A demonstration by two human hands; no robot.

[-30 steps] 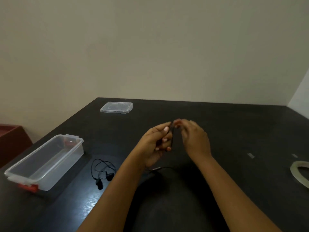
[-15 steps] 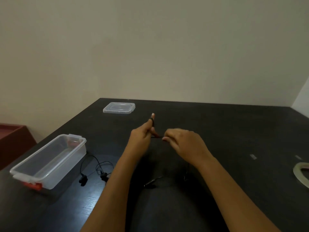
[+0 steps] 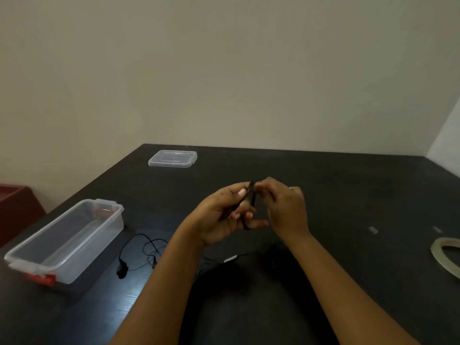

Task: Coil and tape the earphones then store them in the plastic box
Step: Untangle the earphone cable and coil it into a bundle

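My left hand [image 3: 224, 215] holds a coil of black earphone cable [image 3: 249, 205] wound around its fingers, above the middle of the dark table [image 3: 348, 195]. My right hand [image 3: 286, 207] pinches the same cable at the top of the coil. The loose rest of the earphones [image 3: 139, 252] trails down onto the table, an earbud [image 3: 122, 268] lying left of my left forearm. The clear plastic box [image 3: 64, 240] with red clips stands open at the left. A roll of clear tape [image 3: 448, 255] lies at the right edge.
The box's clear lid [image 3: 173, 158] lies flat near the table's far left corner. Two small tape pieces [image 3: 373, 229] are stuck to the table right of my hands. A dark red piece of furniture [image 3: 15, 207] stands beyond the table's left edge.
My right hand, which was pulled away to the right with the cable stretched, has come back up to the left hand, laying another turn on the coil. The loose cable on the table has shifted.
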